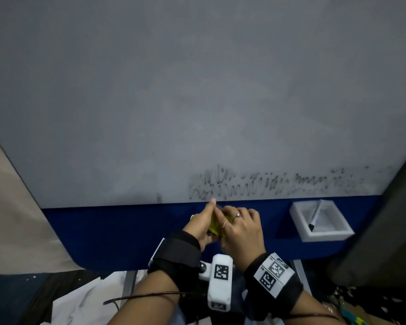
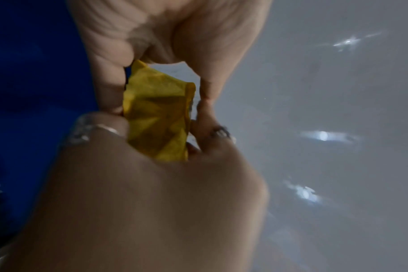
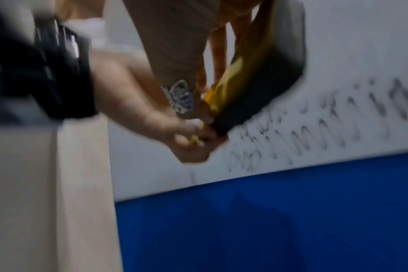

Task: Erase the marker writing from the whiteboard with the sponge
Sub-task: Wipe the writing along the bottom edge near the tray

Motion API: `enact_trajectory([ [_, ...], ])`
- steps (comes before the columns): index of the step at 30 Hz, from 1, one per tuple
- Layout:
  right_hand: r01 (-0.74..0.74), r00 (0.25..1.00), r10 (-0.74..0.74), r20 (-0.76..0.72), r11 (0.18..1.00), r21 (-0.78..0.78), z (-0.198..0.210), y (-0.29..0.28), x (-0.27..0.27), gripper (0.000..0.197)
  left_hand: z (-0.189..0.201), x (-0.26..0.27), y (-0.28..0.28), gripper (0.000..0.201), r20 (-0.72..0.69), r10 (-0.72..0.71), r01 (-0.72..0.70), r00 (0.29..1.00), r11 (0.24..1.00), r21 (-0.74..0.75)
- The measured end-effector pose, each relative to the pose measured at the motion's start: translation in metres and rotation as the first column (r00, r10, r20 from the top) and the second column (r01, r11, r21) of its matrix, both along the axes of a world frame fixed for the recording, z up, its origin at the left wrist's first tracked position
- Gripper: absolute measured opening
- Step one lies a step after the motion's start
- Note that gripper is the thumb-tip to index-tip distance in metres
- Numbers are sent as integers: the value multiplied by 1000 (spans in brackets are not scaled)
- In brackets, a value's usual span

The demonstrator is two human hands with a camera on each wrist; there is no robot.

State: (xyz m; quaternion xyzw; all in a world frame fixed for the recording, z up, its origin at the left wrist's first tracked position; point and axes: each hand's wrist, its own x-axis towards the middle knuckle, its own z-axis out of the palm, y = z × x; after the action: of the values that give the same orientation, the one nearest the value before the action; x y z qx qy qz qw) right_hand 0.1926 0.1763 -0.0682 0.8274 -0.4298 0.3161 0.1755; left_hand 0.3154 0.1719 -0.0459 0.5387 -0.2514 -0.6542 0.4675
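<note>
Your left hand [image 1: 203,222] and right hand [image 1: 240,227] both pinch yellow sponge [image 1: 215,227] near scribbles [image 1: 267,184]. Risk: dirty face smears ink across whiteboard [image 1: 197,102].

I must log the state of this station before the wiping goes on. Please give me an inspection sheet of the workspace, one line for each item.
Surface: grey-white whiteboard above a blue band.
Job's things: black marker scribbles along the lower edge, not erased; yellow sponge with a dark side, off the board.
Clutter: white square tray holding a marker pen.
Grippers: left hand and right hand both grip the sponge.
Cables: thin black cable across the left forearm.
Surroundings: white sheets below.
</note>
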Motion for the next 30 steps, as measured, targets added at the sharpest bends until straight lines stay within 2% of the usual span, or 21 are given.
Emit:
enact_trajectory([
  [3,-91,995,78,59,962,258,1,1,-4,71,-12,9,-4,52,-16,-14,15,1000,999,49],
  [5,-231,965,136,224,846,480,3,-1,-9,69,-18,15,-7,50,-8,-34,34,999,998,50],
  [6,-311,936,156,316,788,532,3,-2,-13,69,-20,16,-9,48,-4,-25,26,1000,999,38],
  [9,-572,774,179,608,609,549,0,-8,-24,52,-26,14,-15,42,85,56,-56,995,998,-3],
  [11,-686,691,181,700,470,556,2,-14,-28,50,-28,10,-21,35,101,171,-167,980,985,-51],
  [12,-692,695,201,691,447,566,5,-18,-29,49,-26,11,-26,29,98,241,-232,966,968,-90],
  [14,-665,728,273,629,504,550,18,-33,-28,47,-15,16,-35,28,137,402,-372,905,906,-204],
  [16,-557,813,325,483,678,480,45,-57,-24,46,3,30,-46,41,336,544,-413,769,824,-389],
  [17,-489,855,336,394,775,401,63,-72,-21,43,14,38,-49,44,465,597,-349,654,783,-514],
  [18,-434,885,341,316,850,299,83,-85,-16,40,22,48,-53,48,557,646,-206,521,729,-653],
  [19,-390,908,343,240,901,188,102,-98,-11,38,28,57,-60,55,599,684,5,416,657,-754],
  [20,-347,929,331,162,935,75,118,-112,-5,35,32,66,-68,62,629,707,231,324,585,-777],
  [22,-247,969,245,-28,962,-115,138,-139,9,32,31,83,-92,67,633,761,557,144,467,-687],
  [23,-195,978,176,-115,962,-189,144,-151,16,41,32,89,-102,64,606,793,656,63,425,-624],
  [26,-157,958,59,-279,925,-346,147,-181,25,59,35,106,-127,53,418,894,815,-160,358,-455],
  [27,-156,953,35,-302,909,-387,147,-187,24,60,33,112,-131,49,347,915,852,-207,343,-396],
  [28,-155,951,18,-310,892,-426,145,-196,22,60,32,118,-135,46,303,927,878,-223,326,-352],
  [30,-159,951,3,-308,861,-483,143,-213,19,59,25,128,-141,47,272,939,898,-210,295,-327],
])
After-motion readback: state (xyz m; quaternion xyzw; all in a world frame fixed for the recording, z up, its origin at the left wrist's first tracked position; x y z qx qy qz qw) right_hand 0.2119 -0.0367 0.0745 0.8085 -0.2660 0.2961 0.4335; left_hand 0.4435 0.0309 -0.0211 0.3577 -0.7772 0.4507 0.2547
